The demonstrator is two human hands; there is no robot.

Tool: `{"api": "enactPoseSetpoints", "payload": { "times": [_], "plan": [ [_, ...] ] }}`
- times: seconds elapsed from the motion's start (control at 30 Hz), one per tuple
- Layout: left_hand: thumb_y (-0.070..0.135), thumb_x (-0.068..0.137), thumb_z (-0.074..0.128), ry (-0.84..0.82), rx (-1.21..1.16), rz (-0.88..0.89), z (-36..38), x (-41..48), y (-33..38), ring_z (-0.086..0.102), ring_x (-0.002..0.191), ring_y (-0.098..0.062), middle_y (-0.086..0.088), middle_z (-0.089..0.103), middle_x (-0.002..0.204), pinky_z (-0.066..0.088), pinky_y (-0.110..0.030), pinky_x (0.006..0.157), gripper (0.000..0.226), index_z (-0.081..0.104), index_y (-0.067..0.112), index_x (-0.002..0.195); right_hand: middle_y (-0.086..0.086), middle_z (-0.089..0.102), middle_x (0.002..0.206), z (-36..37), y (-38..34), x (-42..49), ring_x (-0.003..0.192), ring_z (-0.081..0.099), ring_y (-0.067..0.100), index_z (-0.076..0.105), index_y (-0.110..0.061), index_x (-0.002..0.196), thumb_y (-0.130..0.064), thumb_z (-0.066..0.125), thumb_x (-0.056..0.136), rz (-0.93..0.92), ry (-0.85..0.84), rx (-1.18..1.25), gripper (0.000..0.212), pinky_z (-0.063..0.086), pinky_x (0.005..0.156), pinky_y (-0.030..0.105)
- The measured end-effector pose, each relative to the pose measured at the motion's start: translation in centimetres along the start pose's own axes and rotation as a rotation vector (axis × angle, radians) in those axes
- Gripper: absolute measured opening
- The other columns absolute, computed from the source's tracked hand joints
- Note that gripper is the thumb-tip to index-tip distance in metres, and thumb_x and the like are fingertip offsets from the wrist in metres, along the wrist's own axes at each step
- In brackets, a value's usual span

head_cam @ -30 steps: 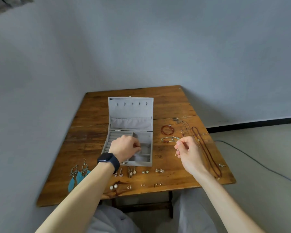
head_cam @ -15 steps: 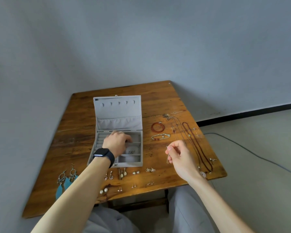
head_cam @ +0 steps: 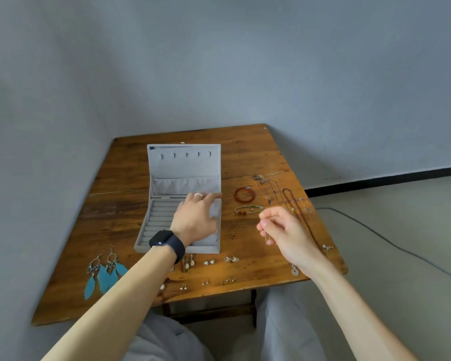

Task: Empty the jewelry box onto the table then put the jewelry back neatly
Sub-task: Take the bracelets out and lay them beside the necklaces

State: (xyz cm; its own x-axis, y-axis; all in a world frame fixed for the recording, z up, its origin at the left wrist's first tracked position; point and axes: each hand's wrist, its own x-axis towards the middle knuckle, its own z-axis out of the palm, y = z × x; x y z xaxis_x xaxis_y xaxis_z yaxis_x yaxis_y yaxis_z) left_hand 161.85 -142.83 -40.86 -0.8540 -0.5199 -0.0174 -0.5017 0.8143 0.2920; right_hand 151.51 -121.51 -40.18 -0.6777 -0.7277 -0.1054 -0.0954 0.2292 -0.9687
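A grey jewelry box (head_cam: 151,225) stands open on the wooden table (head_cam: 245,157), its lid upright. My left hand (head_cam: 197,217) reaches over the box's right compartments with fingers stretched toward the back right corner; it wears a ring and a dark watch. My right hand (head_cam: 284,230) hovers right of the box and pinches a small thin metal piece (head_cam: 266,239) that hangs below the fingers. A red bead bracelet (head_cam: 244,195), a thin bracelet (head_cam: 248,210) and long necklaces (head_cam: 294,207) lie to the right. Blue feather earrings (head_cam: 103,274) and several small earrings (head_cam: 208,262) lie in front.
The table stands in a corner between grey walls. A cable (head_cam: 391,243) runs over the floor at the right. My knees in light trousers (head_cam: 284,321) are under the table's near edge.
My left hand has gone from curled inside a compartment to stretched out toward the box's back right corner. My right hand kept its pinch and barely moved. The camera shifted slightly.
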Motion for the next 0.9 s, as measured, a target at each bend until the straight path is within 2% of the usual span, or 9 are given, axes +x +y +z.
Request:
{"api": "enactPoseSetpoints", "payload": {
  "times": [0.1,0.17,0.23,0.27,0.33,0.47,0.63,0.77,0.9],
  "plan": [
    [0.024,0.08,0.069,-0.19,-0.335,0.149,-0.5,-1.0,3.9,0.048,0.127,-0.016,0.003,0.058,0.137,0.042,-0.032,0.102,0.064,0.053,0.032,0.141,-0.002,0.072,0.095,-0.6,-0.6,0.1,0.082,0.065,0.004,0.06,-0.02,0.108,-0.013,0.054,0.1,-0.032,-0.058,-0.02,0.012,0.054,0.07,0.023],
    [0.027,0.084,0.072,-0.354,-0.481,0.156,-0.3,-1.1,5.5,0.058,0.104,-0.006,0.013,0.067,0.115,0.041,-0.023,0.091,0.037,0.07,0.028,0.121,-0.004,0.073,0.094,-1.2,-0.6,0.3,0.083,0.066,0.005,0.061,-0.02,0.106,-0.014,0.056,0.099,-0.036,-0.07,-0.026,0.01,0.054,0.07,0.024],
    [0.034,0.09,0.07,-0.316,-0.485,0.123,0.4,-0.7,5.7,0.06,0.082,-0.003,0.018,0.067,0.087,0.042,-0.019,0.074,0.009,0.075,0.028,0.096,-0.006,0.074,0.093,-1.7,0.1,0.8,0.084,0.066,0.005,0.061,-0.021,0.104,-0.016,0.058,0.097,-0.025,-0.041,-0.052,0.009,0.054,0.072,0.025],
    [0.036,0.092,0.069,-0.267,-0.462,0.086,0.8,-0.4,5.4,0.059,0.078,-0.004,0.018,0.065,0.081,0.042,-0.018,0.068,0.011,0.074,0.027,0.093,-0.008,0.074,0.092,-2.0,0.7,1.2,0.086,0.066,0.004,0.061,-0.023,0.102,-0.019,0.061,0.096,-0.023,-0.003,-0.099,0.008,0.055,0.075,0.026],
    [0.039,0.093,0.067,-0.195,-0.384,0.016,1.6,0.2,4.7,0.061,0.08,-0.005,0.014,0.067,0.085,0.049,-0.019,0.069,0.018,0.076,0.025,0.098,-0.011,0.072,0.09,-2.3,2.2,2.3,0.088,0.066,0.004,0.061,-0.029,0.098,-0.026,0.066,0.093,-0.036,0.105,-0.264,0.008,0.052,0.079,0.026],
    [0.04,0.094,0.065,-0.144,-0.163,-0.007,2.3,0.8,4.7,0.065,0.084,-0.011,0.007,0.071,0.096,0.057,-0.027,0.073,0.019,0.076,0.027,0.103,-0.017,0.066,0.088,-1.2,4.4,4.1,0.083,0.064,0.006,0.062,-0.027,0.1,-0.027,0.065,0.094,-0.077,0.212,-0.597,0.007,0.047,0.068,0.016],
    [0.035,0.098,0.058,-0.083,0.165,0.029,3.3,1.7,5.6,0.065,0.091,-0.022,-0.001,0.07,0.102,0.054,-0.034,0.079,0.021,0.072,0.025,0.111,-0.004,0.067,0.09,0.2,5.7,6.3,0.084,0.063,0.015,0.06,-0.027,0.103,-0.025,0.061,0.096,-0.157,0.224,-0.82,0.007,0.056,0.069,0.03],
    [0.034,0.099,0.057,-0.08,0.27,0.047,4.3,2.5,5.6,0.064,0.101,-0.027,-0.005,0.069,0.11,0.053,-0.039,0.086,0.024,0.067,0.022,0.118,0.002,0.07,0.093,0.3,6.4,6.9,0.093,0.057,0.02,0.059,-0.024,0.108,-0.024,0.056,0.097,-0.237,0.228,-0.961,0.011,0.045,0.066,0.026],
    [0.04,0.1,0.054,-0.04,0.274,0.091,4.4,2.6,5.4,0.063,0.1,-0.026,-0.004,0.069,0.109,0.054,-0.038,0.084,0.028,0.066,0.022,0.118,0.0,0.073,0.092,0.2,6.5,7.0,0.093,0.058,0.022,0.063,-0.019,0.108,-0.021,0.058,0.096,-0.299,0.219,-1.03,0.013,0.047,0.066,0.029]
  ]
}}
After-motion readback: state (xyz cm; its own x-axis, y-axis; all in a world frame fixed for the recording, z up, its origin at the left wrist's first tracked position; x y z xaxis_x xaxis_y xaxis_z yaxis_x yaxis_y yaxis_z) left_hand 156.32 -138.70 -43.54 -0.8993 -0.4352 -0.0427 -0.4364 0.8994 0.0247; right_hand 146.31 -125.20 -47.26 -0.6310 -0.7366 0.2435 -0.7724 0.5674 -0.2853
